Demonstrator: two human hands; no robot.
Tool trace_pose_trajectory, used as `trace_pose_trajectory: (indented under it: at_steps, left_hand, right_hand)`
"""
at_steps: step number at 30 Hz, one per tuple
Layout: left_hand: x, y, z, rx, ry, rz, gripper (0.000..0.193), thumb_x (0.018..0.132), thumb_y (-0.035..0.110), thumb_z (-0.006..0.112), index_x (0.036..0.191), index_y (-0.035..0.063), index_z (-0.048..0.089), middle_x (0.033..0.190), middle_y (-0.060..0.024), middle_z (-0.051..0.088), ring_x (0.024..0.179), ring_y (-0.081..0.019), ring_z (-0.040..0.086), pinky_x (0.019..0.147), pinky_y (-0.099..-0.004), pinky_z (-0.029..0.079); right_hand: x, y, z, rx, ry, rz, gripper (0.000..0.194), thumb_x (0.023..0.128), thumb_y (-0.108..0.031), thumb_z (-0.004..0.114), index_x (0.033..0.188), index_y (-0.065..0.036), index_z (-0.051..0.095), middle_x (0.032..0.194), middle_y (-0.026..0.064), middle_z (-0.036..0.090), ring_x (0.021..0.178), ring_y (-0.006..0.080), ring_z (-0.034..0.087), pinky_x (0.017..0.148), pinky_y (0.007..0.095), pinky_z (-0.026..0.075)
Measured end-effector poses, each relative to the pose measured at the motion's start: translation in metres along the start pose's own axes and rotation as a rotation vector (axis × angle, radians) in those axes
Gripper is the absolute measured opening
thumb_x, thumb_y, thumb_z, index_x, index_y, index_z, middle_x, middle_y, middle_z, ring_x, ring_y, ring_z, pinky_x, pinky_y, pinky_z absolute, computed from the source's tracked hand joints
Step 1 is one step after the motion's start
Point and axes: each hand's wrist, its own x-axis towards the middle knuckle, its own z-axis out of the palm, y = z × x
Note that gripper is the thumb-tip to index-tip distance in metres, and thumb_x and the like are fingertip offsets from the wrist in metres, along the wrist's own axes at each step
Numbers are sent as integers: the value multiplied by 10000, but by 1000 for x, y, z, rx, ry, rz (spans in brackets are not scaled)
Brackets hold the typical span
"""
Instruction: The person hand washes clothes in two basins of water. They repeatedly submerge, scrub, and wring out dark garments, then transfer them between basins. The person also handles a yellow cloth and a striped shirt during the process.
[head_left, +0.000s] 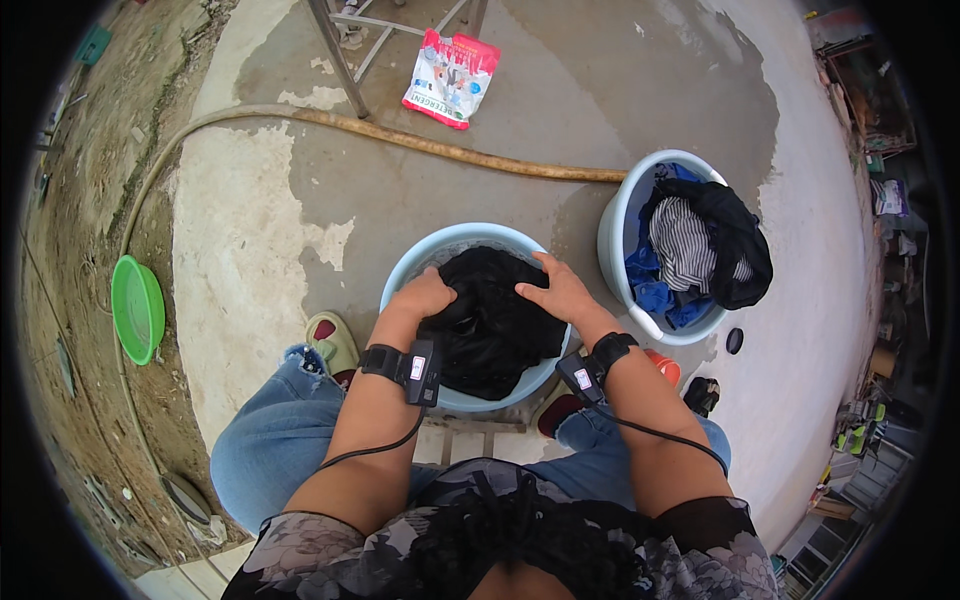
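A soaked black garment (487, 330) is bunched in a light blue plastic basin (401, 281) between my feet, with sudsy water showing along the far rim. Curled at the garment's upper left edge, my left hand (427, 294) grips the cloth. My right hand (559, 289) is over its upper right side, thumb and fingers spread apart, near the basin's rim. Some of the fingers are hard to make out. Each forearm wears a strapped black device with a cable.
A second blue basin (615, 247) on the right holds striped, blue and black clothes. A hose (450, 150) runs across the wet concrete to it. Beyond are a detergent bag (452, 79) and metal stand legs (341, 67). A green basin (137, 310) lies left; an orange container (663, 367) stands right.
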Motion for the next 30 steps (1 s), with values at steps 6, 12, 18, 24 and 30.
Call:
trace_pose_trajectory:
  at_steps: [6, 12, 18, 24, 30]
  left_hand:
    - [-2, 23, 13, -126, 147, 402, 571, 819, 333, 593, 1337, 164, 422, 1292, -139, 466, 1218, -294, 422, 995, -501, 339]
    - [-4, 18, 36, 159, 122, 38, 422, 826, 237, 567, 1247, 258, 539, 1300, -87, 418, 1236, -290, 374, 983, -528, 328]
    - [15, 16, 38, 213, -10, -17, 415, 843, 214, 460, 1251, 228, 532, 1271, -126, 452, 1216, -313, 410, 1000, -521, 303]
    - [27, 12, 45, 174, -24, -37, 401, 817, 243, 507, 1211, 189, 552, 1259, -159, 472, 1183, -335, 462, 979, -520, 339]
    - [40, 2, 43, 93, -17, 32, 398, 763, 301, 589, 1133, 153, 590, 1169, -191, 533, 1107, -356, 511, 920, -489, 412]
  right_hand:
    - [3, 14, 43, -502, -59, -28, 567, 801, -233, 617, 1332, -225, 419, 1129, 138, 503, 1098, 297, 465, 894, 497, 354]
    - [5, 2, 64, -483, 198, -217, 493, 833, -272, 584, 1307, -244, 451, 1216, 131, 465, 1153, 297, 419, 895, 522, 363]
    - [32, 7, 72, -481, -163, 21, 444, 913, -380, 434, 1311, -183, 446, 1257, 148, 476, 1152, 333, 461, 937, 521, 366]
    - [68, 26, 85, -393, -150, 98, 370, 919, -351, 414, 1168, -107, 539, 1136, 188, 574, 1064, 366, 551, 890, 477, 434]
    - [69, 13, 80, -427, -84, 29, 253, 898, -289, 453, 976, -117, 623, 1003, 149, 620, 936, 336, 602, 808, 456, 475]
